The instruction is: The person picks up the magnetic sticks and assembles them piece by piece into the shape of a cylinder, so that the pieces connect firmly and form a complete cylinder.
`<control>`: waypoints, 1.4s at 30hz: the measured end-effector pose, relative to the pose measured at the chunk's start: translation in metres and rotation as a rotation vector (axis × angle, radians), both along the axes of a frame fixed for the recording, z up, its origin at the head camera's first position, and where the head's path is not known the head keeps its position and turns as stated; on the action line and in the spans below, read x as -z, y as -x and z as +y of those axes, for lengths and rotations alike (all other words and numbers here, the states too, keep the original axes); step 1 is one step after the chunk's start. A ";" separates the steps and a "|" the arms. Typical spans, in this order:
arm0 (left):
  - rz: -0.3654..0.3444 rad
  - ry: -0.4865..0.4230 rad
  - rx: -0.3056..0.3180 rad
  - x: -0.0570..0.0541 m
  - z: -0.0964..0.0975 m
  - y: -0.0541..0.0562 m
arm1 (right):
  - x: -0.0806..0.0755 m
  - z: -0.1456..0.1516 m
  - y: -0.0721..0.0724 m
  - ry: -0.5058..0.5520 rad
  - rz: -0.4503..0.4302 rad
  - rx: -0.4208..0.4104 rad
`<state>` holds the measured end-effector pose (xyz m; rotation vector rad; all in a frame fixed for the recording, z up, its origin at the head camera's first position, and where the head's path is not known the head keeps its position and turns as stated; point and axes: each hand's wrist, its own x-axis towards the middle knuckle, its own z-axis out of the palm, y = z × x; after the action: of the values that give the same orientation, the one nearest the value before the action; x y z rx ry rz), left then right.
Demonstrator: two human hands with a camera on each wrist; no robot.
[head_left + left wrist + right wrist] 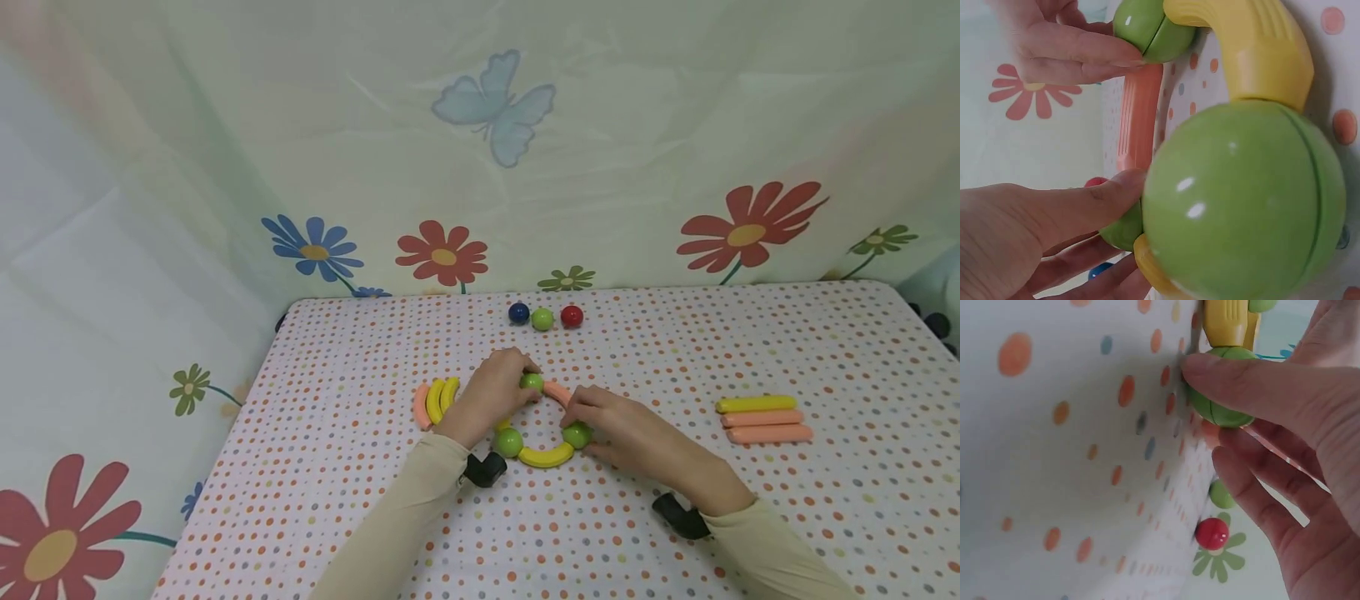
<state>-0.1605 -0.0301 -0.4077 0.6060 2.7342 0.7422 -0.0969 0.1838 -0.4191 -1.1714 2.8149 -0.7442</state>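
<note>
A ring of curved pieces and green balls lies mid-table. My left hand pinches the ring's far green ball; its thumb presses that ball. An orange curve runs from there to the right green ball, which my right hand pinches with thumb and fingers around the ball. A yellow curve joins it to the near-left green ball, which fills the left wrist view. Another yellow curve on the left is mostly hidden under my left hand.
Blue, green and red balls sit in a row at the table's far edge. Spare curved pieces lie left of the ring. Straight yellow and orange sticks lie to the right. A flowered curtain hangs behind.
</note>
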 end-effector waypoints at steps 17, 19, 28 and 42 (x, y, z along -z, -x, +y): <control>0.035 0.012 -0.022 0.002 -0.003 -0.004 | -0.009 -0.001 0.004 -0.078 -0.061 -0.022; 0.020 0.003 -0.047 0.002 -0.008 -0.007 | -0.009 0.005 0.002 -0.056 -0.106 0.007; -0.165 -0.164 -0.170 0.007 -0.038 -0.021 | -0.019 0.072 0.001 0.034 -0.056 0.225; -0.252 -0.246 -0.258 0.007 -0.037 -0.025 | -0.002 0.172 -0.001 -0.095 -0.109 0.453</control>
<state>-0.1354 -0.0667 -0.4149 0.1860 2.5307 1.1429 -0.0962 0.3559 -0.4174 -0.4633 3.0091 -0.6497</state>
